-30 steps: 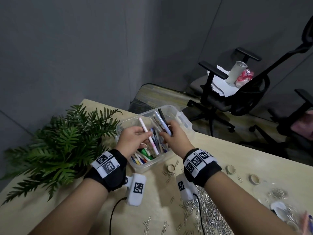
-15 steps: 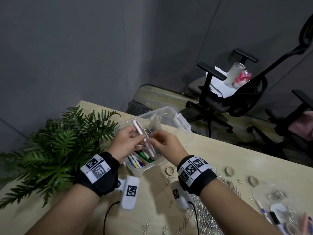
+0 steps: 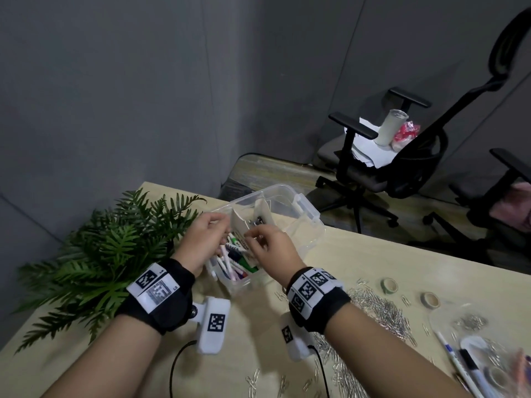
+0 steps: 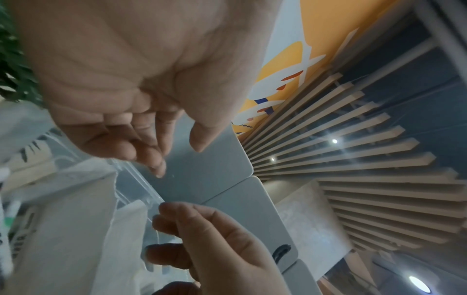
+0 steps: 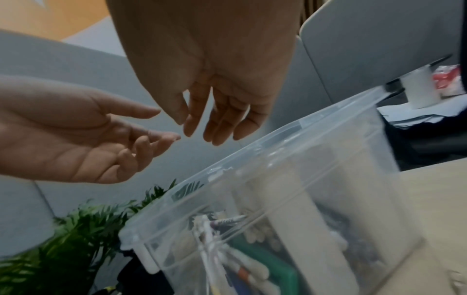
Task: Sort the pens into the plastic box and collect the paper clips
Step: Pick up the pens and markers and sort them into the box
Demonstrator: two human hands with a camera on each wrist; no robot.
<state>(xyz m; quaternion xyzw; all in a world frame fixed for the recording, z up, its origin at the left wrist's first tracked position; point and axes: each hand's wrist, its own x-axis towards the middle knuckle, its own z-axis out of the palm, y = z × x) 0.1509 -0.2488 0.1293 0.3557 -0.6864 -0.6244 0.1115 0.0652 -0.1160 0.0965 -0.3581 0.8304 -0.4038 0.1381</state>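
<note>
The clear plastic box (image 3: 301,205) stands on the desk, split by pale card dividers (image 3: 240,224). Several coloured pens (image 3: 235,259) lie in its near compartment, seen through the wall as pens (image 5: 240,267) in the right wrist view. My left hand (image 3: 219,226) and right hand (image 3: 253,235) hover just above that compartment, close together. Both show loose, empty fingers: left hand (image 4: 177,155), right hand (image 5: 202,129). A heap of silver paper clips (image 3: 379,308) lies on the desk to the right of my right wrist. Two more pens (image 3: 459,360) lie at the lower right.
A green fern (image 3: 94,254) fills the desk's left side beside the box. Two tape rolls (image 3: 389,285) sit past the clip heap, and a clear bag with clips (image 3: 471,323) lies at the right. Loose clips dot the near desk. Office chairs (image 3: 382,168) stand beyond the far edge.
The left hand's white pen and the right hand's bundle of pens have left the hands and both hands are empty now. The hands stay over the box, drawn closer together.
</note>
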